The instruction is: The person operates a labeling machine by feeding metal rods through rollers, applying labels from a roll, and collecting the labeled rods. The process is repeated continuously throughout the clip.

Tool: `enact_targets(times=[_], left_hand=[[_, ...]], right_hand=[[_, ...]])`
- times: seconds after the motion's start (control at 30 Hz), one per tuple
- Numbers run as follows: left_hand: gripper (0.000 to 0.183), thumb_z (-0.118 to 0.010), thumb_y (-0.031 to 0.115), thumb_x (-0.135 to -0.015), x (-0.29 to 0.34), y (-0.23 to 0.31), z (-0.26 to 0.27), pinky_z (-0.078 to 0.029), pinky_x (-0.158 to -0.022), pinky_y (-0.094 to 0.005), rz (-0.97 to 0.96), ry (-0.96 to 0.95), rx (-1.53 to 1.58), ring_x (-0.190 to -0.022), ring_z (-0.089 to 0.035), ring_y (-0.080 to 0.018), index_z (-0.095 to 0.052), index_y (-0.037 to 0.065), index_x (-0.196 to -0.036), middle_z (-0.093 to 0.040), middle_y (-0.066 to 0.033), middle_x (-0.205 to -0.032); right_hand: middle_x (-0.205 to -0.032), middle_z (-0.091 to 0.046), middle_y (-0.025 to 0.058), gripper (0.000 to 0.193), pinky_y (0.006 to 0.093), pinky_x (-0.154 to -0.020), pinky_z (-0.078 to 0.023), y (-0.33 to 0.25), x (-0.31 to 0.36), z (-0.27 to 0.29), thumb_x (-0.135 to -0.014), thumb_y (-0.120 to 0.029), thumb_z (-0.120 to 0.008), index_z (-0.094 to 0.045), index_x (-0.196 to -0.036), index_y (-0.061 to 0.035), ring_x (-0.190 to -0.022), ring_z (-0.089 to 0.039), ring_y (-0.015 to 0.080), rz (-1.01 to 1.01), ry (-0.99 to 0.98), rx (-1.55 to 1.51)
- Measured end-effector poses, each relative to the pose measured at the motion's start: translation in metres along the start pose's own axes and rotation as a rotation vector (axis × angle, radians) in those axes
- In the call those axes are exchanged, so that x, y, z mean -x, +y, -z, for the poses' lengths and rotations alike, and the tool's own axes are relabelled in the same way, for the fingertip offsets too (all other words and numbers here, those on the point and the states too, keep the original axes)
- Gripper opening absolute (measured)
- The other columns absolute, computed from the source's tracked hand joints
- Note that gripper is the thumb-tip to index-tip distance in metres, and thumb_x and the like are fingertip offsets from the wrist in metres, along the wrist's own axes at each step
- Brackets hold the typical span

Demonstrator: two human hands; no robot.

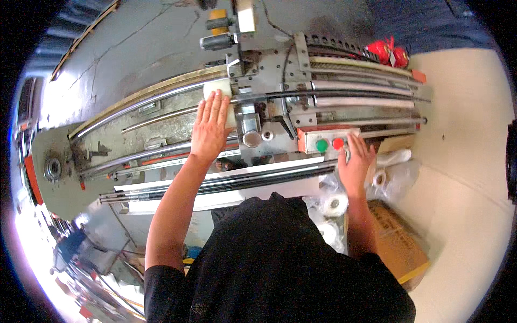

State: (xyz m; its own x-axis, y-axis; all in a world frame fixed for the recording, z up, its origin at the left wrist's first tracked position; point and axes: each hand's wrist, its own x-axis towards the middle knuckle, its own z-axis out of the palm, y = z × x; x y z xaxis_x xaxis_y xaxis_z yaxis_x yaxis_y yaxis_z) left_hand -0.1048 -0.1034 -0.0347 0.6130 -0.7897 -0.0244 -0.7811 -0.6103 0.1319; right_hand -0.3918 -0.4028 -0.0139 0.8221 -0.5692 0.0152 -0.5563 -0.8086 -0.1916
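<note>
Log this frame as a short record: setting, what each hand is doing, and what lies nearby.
setting: person standing over a long metal machine with parallel rails
left hand: flat, palm down, on a white block by the machine's carriage
right hand: fingers resting at the control box, beside its red button; green button uncovered
nearby right: white tape rolls, clear plastic bag, cardboard box
far side: red bundle

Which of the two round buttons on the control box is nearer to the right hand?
The red button: it sits right beside the right hand, while the green button lies farther left.
</note>
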Motion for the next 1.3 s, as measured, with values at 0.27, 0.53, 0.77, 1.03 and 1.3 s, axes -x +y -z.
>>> enact_targets(times=[0.27, 0.53, 0.77, 1.03, 1.3], left_hand=[[0.094, -0.077, 0.040, -0.083, 0.002, -0.003, 0.001, -0.018, -0.128, -0.0454, -0.002, 0.004, -0.062, -0.156, -0.023, -0.0308, -0.031, 0.002, -0.157, -0.025, -0.0188, -0.167], [0.087, -0.074, 0.032, -0.080, 0.005, -0.009, 0.019, -0.024, -0.126, -0.0448, -0.038, 0.084, 0.028, -0.152, -0.032, -0.0300, -0.038, 0.005, -0.154, -0.034, -0.0176, -0.164], [0.089, -0.076, 0.035, -0.079, 0.014, -0.026, 0.046, -0.024, -0.126, -0.0444, -0.065, 0.084, -0.097, -0.152, -0.031, -0.0294, -0.039, 0.005, -0.154, -0.035, -0.0166, -0.163], [0.079, -0.069, 0.028, -0.083, 0.040, -0.079, 0.062, -0.024, -0.125, -0.0445, -0.072, 0.112, 0.055, -0.152, -0.032, -0.0301, -0.040, 0.003, -0.153, -0.037, -0.0177, -0.162], [0.064, -0.056, 0.019, -0.090, 0.081, -0.165, 0.027, -0.025, -0.125, -0.0440, -0.110, 0.243, 0.102, -0.150, -0.036, -0.0298, -0.045, 0.001, -0.150, -0.040, -0.0183, -0.159]], right_hand=[[-0.121, -0.072, 0.0118, 0.030, 0.0458, -0.114, -0.035, -0.105, 0.007, -0.012, -0.086, -0.006, -0.069, -0.073, -0.116, -0.0062, -0.122, -0.063, 0.0283, 0.379, -0.104, -0.468], [-0.112, -0.074, 0.0124, 0.022, 0.0459, -0.103, -0.047, -0.153, 0.025, -0.026, -0.090, -0.015, -0.070, -0.073, -0.109, -0.0051, -0.107, -0.067, 0.0328, 0.566, -0.485, -0.737], [-0.114, -0.073, 0.0126, 0.025, 0.0443, -0.102, -0.047, -0.177, 0.028, -0.010, -0.091, -0.017, -0.068, -0.073, -0.112, -0.0050, -0.110, -0.066, 0.0331, 0.585, -0.602, -0.751], [-0.112, -0.074, 0.0118, 0.021, 0.0431, -0.099, -0.049, -0.247, 0.040, -0.017, -0.091, -0.015, -0.070, -0.075, -0.109, -0.0063, -0.107, -0.066, 0.0338, 0.492, -0.583, -0.762], [-0.109, -0.074, 0.0131, 0.019, 0.0423, -0.098, -0.050, -0.397, 0.089, -0.063, -0.091, -0.012, -0.070, -0.074, -0.108, -0.0053, -0.106, -0.067, 0.0328, 0.257, -0.510, -0.751]])
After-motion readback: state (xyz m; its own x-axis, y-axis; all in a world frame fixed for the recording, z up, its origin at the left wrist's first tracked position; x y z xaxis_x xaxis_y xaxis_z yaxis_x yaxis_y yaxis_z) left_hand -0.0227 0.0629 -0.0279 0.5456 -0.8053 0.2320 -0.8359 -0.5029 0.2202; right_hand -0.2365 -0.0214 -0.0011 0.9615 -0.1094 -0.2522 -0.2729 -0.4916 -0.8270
